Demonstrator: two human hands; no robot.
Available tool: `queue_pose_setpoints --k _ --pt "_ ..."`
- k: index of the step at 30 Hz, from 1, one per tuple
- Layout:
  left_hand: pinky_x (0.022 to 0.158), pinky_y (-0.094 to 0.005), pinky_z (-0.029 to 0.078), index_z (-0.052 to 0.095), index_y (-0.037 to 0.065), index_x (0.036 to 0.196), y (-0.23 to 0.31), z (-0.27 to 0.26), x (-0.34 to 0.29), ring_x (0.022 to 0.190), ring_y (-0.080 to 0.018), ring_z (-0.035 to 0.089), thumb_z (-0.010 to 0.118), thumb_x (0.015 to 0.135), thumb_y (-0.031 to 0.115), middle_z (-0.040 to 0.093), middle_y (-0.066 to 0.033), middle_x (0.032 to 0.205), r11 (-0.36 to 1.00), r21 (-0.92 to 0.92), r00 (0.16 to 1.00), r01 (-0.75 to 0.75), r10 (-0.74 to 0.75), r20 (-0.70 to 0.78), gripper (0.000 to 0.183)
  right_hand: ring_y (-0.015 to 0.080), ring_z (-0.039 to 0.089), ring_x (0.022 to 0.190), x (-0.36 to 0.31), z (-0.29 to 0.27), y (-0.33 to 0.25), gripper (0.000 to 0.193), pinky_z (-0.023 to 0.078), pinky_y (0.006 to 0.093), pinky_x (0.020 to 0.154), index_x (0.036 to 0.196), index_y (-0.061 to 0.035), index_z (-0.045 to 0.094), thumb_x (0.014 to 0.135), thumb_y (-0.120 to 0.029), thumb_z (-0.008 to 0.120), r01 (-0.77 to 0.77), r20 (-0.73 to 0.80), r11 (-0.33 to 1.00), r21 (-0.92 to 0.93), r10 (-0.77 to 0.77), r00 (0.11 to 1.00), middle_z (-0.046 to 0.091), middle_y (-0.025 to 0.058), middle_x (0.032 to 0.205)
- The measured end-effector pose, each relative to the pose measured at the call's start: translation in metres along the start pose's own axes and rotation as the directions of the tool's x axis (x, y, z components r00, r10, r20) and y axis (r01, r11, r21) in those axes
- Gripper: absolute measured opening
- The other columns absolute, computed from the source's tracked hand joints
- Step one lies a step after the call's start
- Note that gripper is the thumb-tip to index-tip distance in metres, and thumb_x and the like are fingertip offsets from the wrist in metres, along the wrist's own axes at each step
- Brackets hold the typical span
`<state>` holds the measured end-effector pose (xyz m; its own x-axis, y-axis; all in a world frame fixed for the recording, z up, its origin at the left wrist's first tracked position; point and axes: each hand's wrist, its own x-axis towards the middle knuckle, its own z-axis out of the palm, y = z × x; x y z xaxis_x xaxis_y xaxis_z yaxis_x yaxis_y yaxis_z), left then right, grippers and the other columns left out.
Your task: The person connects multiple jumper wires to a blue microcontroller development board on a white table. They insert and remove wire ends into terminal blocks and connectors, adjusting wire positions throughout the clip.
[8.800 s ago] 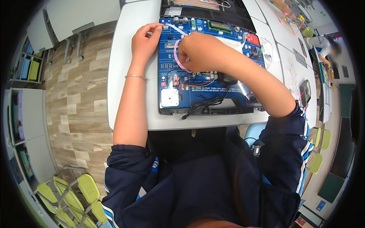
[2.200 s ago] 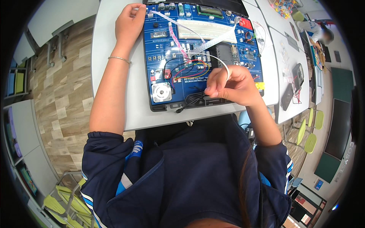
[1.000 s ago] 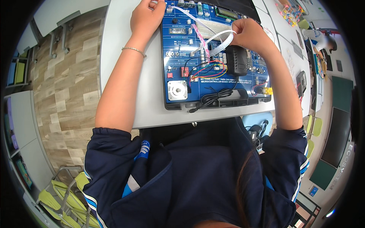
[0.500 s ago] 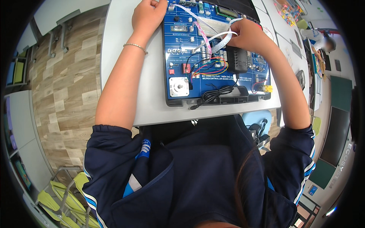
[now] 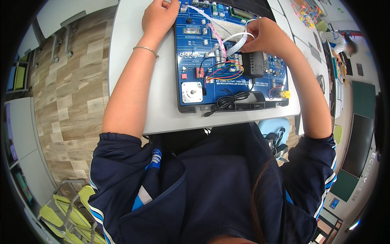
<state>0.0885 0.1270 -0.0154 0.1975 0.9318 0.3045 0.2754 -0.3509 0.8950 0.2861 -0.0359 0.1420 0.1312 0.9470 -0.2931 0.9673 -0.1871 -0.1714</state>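
Observation:
A blue microcontroller training board in a black case lies on the white table. My left hand is at its far left corner, fingers curled in; what they hold is hidden, and the frame's upper edge cuts them off. Over the right half of the board, my right hand pinches a white ribbon cable that loops across the white breadboard. A pink-and-white ribbon cable runs beside it. Just below my right hand sits a black power adapter, with thin coloured jumper wires to its left.
A coiled black cord rests at the case's near edge, by a stepper motor. The white table's near edge is close to my body. A blue stool carries black cables. Another person is at the far right.
My right hand has shifted slightly, still at the white ribbon cable, whose loop has moved a little. My left hand stays at the board's corner.

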Motion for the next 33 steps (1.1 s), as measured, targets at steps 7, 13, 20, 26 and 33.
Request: queue_pose_setpoints --k 7,13,20,26,33 --pt "0.067 -0.025 0.049 0.07 0.014 0.103 0.003 -0.001 -0.001 0.072 -0.0091 0.063 0.063 0.088 0.035 0.069 0.0026 0.082 1.0 0.002 1.0 0.021 -0.021 0.006 0.027 0.0283 0.07 0.071 -0.01 -0.004 -0.023 0.019 0.055 0.0373 0.069 0.073 -0.0017 0.071 0.069 -0.02 0.075 0.002 -0.043 0.975 -0.221 -0.012 0.999 0.069 0.0166 0.074" --pt "0.067 -0.0249 0.049 0.07 0.012 0.103 0.001 -0.003 0.0 0.073 -0.0091 0.063 0.064 0.089 0.034 0.069 0.0014 0.083 1.0 0.012 1.0 -0.009 0.009 -0.001 0.027 0.0309 0.069 0.071 -0.002 0.003 -0.016 0.025 0.055 0.0378 0.071 0.083 -0.0023 0.075 0.07 -0.023 0.074 -0.036 -0.1 0.97 -0.242 0.012 0.995 0.069 0.0191 0.076" --pt "0.065 -0.0324 0.049 0.066 0.006 0.092 0.015 -0.002 -0.004 0.067 -0.0196 0.062 0.061 0.088 0.022 0.066 -0.0067 0.073 0.994 -0.103 0.999 -0.027 0.023 -0.041 0.017 0.0125 0.05 0.052 0.016 0.011 0.01 0.019 0.039 0.0285 0.049 0.076 -0.0036 0.073 0.073 -0.022 0.075 -0.147 0.049 0.978 0.15 0.141 0.989 0.059 0.0027 0.061" --pt "0.065 -0.0328 0.049 0.066 0.006 0.092 0.014 -0.002 -0.003 0.067 -0.0197 0.063 0.061 0.088 0.023 0.066 -0.007 0.073 0.995 -0.08 0.997 -0.058 0.053 -0.058 0.017 0.0142 0.05 0.049 0.015 0.009 0.008 0.022 0.041 0.0284 0.048 0.078 -0.0048 0.075 0.066 -0.024 0.075 -0.17 0.088 0.971 0.17 0.157 0.984 0.06 0.0052 0.061" --pt "0.065 -0.0325 0.049 0.066 0.007 0.092 0.013 -0.002 -0.003 0.067 -0.0195 0.063 0.061 0.088 0.023 0.066 -0.0068 0.073 0.996 -0.081 0.998 -0.042 0.039 -0.039 0.017 0.0225 0.062 0.062 0.014 0.012 -0.008 0.027 0.049 0.0335 0.061 0.081 0.0007 0.072 0.065 -0.02 0.077 -0.04 -0.023 0.993 -0.112 0.038 0.999 0.065 0.0136 0.069"
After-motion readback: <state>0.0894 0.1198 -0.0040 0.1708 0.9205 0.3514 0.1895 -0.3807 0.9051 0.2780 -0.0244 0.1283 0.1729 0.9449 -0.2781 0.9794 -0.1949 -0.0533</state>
